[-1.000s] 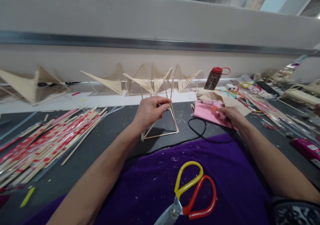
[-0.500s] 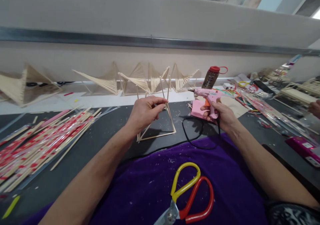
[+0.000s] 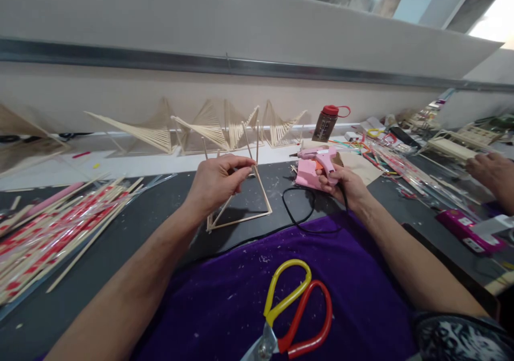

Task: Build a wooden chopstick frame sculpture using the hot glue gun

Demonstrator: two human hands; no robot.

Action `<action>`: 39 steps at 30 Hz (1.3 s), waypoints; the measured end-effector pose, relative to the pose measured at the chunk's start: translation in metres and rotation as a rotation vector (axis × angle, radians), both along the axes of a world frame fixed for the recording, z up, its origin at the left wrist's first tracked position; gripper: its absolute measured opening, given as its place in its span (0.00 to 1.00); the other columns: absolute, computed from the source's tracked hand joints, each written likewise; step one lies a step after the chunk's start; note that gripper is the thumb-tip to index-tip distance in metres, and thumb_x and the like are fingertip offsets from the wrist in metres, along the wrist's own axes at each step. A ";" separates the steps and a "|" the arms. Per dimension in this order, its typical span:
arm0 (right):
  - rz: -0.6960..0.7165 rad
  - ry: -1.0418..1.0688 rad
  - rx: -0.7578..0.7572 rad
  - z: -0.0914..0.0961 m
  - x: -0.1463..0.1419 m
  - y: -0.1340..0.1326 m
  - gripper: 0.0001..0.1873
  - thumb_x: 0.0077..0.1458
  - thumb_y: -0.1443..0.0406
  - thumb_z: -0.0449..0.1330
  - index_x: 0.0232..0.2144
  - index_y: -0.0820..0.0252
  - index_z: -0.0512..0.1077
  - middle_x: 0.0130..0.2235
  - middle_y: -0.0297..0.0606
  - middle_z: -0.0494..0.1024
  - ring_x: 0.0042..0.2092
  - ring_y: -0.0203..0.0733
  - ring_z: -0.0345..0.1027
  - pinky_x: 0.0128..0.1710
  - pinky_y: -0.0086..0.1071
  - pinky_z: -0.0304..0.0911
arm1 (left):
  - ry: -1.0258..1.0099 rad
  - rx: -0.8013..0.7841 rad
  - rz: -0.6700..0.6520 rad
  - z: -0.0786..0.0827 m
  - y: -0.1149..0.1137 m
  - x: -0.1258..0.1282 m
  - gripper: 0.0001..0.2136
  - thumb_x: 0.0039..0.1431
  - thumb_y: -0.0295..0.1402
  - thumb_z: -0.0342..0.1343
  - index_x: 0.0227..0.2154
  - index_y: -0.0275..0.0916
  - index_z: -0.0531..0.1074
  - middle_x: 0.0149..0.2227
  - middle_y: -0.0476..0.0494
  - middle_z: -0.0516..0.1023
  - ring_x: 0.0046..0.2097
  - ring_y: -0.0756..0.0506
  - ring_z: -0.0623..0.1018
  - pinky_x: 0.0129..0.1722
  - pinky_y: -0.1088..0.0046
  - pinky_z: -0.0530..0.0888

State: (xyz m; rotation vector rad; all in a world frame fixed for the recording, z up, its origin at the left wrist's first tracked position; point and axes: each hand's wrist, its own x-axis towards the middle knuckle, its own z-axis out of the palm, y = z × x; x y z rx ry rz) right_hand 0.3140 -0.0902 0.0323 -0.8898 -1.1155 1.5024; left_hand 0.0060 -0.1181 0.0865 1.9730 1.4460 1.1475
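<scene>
My left hand [image 3: 219, 184] is closed in a pinch at the top of a small frame of thin wooden sticks [image 3: 243, 220], which stands on the dark table. Its thumb and forefinger meet at a slim stick near the frame's upper corner; part of the frame is hidden behind the hand. To the right, my right hand [image 3: 347, 187] is wrapped round the handle of a pink glue gun [image 3: 315, 155], nozzle towards the left. A black cord hangs from the gun and loops on the table. Yellow-and-red-handled scissors [image 3: 287, 307] lie on a purple cloth [image 3: 209, 302] close to me.
Finished-looking stick models [image 3: 201, 128] line the wall. Bundles of sticks in plastic [image 3: 80, 222] lie at left. A bottle with a red lid [image 3: 326, 122] stands behind a pink block [image 3: 307, 173]. At right are a magenta box [image 3: 466, 230] and another person's hand [image 3: 496, 173].
The view has turned slightly right, so everything sits further left. Another person's hand shows more fully at right. My two hands keep their grips and hardly move relative to the frame.
</scene>
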 end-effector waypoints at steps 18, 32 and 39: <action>-0.114 -0.118 0.079 0.005 -0.012 -0.018 0.14 0.45 0.66 0.61 0.38 0.57 0.70 0.36 0.36 0.75 0.27 0.34 0.65 0.22 0.28 0.59 | 0.001 0.000 -0.017 -0.003 -0.001 0.000 0.12 0.55 0.34 0.56 0.39 0.37 0.80 0.21 0.49 0.75 0.19 0.54 0.70 0.20 0.79 0.68; 0.032 -0.118 0.142 0.028 -0.042 -0.058 0.15 0.58 0.56 0.57 0.43 0.60 0.70 0.34 0.36 0.77 0.20 0.30 0.64 0.14 0.25 0.52 | -0.082 -0.014 -0.031 -0.003 -0.002 0.002 0.15 0.55 0.32 0.56 0.45 0.35 0.78 0.26 0.49 0.77 0.18 0.56 0.68 0.21 0.79 0.68; 0.057 -0.156 0.149 0.029 -0.051 -0.068 0.13 0.61 0.58 0.55 0.44 0.59 0.69 0.42 0.38 0.76 0.21 0.28 0.63 0.16 0.27 0.51 | -0.083 -0.018 -0.024 -0.004 -0.003 0.001 0.16 0.55 0.33 0.56 0.46 0.35 0.78 0.22 0.50 0.75 0.18 0.56 0.68 0.21 0.79 0.66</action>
